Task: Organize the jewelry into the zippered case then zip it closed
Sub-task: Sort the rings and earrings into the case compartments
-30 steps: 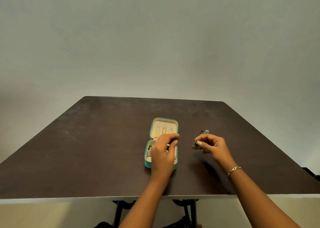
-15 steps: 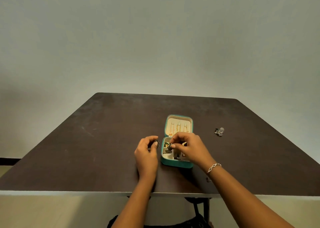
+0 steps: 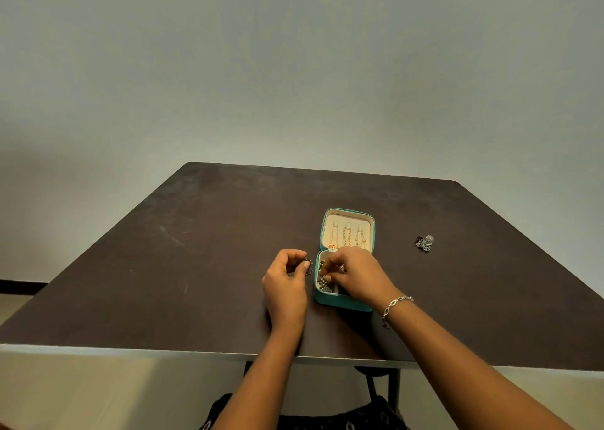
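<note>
Open teal zippered case [image 3: 340, 302] on dark table [image 3: 196, 266]; right hand [image 3: 356, 276] pinches a silver piece [image 3: 323, 282] inside its near tray, left hand [image 3: 285, 285] pinches a small dark earring [image 3: 307, 265] just left; loose silver jewelry [image 3: 424, 243] lies well right

Case [image 3: 343, 302] open on surface [image 3: 196, 266], right of centre, toward near edge. Lid [image 3: 327, 228] flat behind base, chains [image 3: 347, 238] in it. Left hand [image 3: 286, 285] just left of base, pinching small piece [image 3: 308, 264]. Right hand [image 3: 356, 276] over base. Loose cluster [image 3: 425, 243] right of case, well apart.
</note>
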{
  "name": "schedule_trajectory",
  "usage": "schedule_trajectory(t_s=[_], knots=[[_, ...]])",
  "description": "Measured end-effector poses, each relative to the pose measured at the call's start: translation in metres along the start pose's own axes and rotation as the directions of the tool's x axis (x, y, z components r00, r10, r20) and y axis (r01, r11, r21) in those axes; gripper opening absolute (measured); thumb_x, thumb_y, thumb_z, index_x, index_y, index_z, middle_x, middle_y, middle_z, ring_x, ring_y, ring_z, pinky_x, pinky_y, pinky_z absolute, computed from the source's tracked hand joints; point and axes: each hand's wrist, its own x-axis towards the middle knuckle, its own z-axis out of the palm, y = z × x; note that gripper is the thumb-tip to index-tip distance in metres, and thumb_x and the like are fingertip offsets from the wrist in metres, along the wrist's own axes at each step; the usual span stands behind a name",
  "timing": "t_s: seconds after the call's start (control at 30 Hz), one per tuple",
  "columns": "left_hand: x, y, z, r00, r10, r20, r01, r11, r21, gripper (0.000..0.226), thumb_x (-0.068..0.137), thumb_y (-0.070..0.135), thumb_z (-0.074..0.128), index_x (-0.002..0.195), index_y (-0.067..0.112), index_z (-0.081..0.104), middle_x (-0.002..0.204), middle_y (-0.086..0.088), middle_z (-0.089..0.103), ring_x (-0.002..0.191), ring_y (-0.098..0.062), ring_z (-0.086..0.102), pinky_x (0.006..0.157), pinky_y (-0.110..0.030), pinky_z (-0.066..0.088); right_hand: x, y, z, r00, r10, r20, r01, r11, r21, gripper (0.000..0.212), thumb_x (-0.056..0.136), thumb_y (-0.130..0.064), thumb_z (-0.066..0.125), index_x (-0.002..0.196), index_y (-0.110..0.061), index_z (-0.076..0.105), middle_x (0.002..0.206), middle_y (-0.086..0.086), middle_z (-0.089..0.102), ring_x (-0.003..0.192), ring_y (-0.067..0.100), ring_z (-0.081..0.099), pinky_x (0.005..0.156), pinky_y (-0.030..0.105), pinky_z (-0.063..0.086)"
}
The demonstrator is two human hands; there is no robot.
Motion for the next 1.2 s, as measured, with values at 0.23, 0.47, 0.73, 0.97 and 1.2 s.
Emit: schedule_trajectory(t_s=[0.23, 0.47, 0.73, 0.97, 1.2], knots=[[0.001, -0.003, -0.001, 0.999, 0.037, 0.033, -0.035, 0.998, -0.050, 0.019, 0.082, -0.002, 0.060, 0.086, 0.016, 0.065, 0.089, -0.003, 0.065, 0.082, -0.011, 0.062, 0.070, -0.023, 0.053, -0.001, 0.002, 0.005, 0.993, -0.012, -0.116, 0.022, 0.996, 0.091, 0.014, 0.081, -0.011, 0.064, 0.093, -0.019, 0.064, 0.085, -0.005, 0.063, 0.073, 0.006, 0.050, 0.068, 0.021, 0.038], [-0.001, 0.004, -0.001, 0.992, 0.054, 0.116, -0.029, 0.978, -0.206, 0.036, 0.083, -0.007, 0.057, 0.101, 0.024, 0.058, 0.084, -0.001, 0.063, 0.081, -0.006, 0.063, 0.076, -0.025, 0.055, 0.002, -0.008, -0.020, 0.982, -0.123, -0.144, 0.163, 0.935, 0.315, 0.022, 0.077, -0.010, 0.070, 0.099, -0.014, 0.067, 0.094, -0.005, 0.066, 0.076, 0.010, 0.057, 0.072, 0.019, 0.047], [-0.004, 0.007, -0.002, 0.981, 0.120, 0.153, -0.089, 0.977, -0.193, 0.038, 0.084, -0.003, 0.058, 0.114, 0.019, 0.052, 0.083, 0.000, 0.063, 0.079, -0.001, 0.061, 0.067, -0.011, 0.049, 0.004, -0.006, -0.023, 0.977, -0.190, -0.099, 0.209, 0.951, 0.230, 0.007, 0.078, -0.004, 0.067, 0.085, -0.007, 0.070, 0.082, 0.001, 0.068, 0.079, 0.012, 0.063, 0.076, 0.023, 0.051], [0.004, -0.004, 0.004, 0.996, 0.045, 0.071, -0.041, 0.998, -0.055, 0.029, 0.088, 0.004, 0.054, 0.105, 0.027, 0.053, 0.081, 0.007, 0.059, 0.089, -0.018, 0.056, 0.066, -0.018, 0.039, 0.007, 0.012, -0.036, 0.933, -0.357, 0.049, 0.356, 0.934, 0.027, 0.012, 0.081, 0.001, 0.063, 0.083, -0.007, 0.070, 0.087, 0.003, 0.071, 0.082, 0.011, 0.064, 0.073, 0.008, 0.044], [0.005, -0.002, 0.002, 0.997, 0.031, 0.074, -0.030, 0.999, -0.017, 0.025, 0.087, 0.003, 0.055, 0.108, 0.018, 0.056, 0.078, 0.007, 0.057, 0.076, -0.005, 0.054, 0.062, -0.005, 0.039, 0.012, 0.010, -0.037, 0.786, -0.587, 0.192, 0.618, 0.754, -0.225, 0.009, 0.080, -0.002, 0.062, 0.080, -0.008, 0.069, 0.088, 0.006, 0.070, 0.085, 0.022, 0.063, 0.073, 0.032, 0.050]])
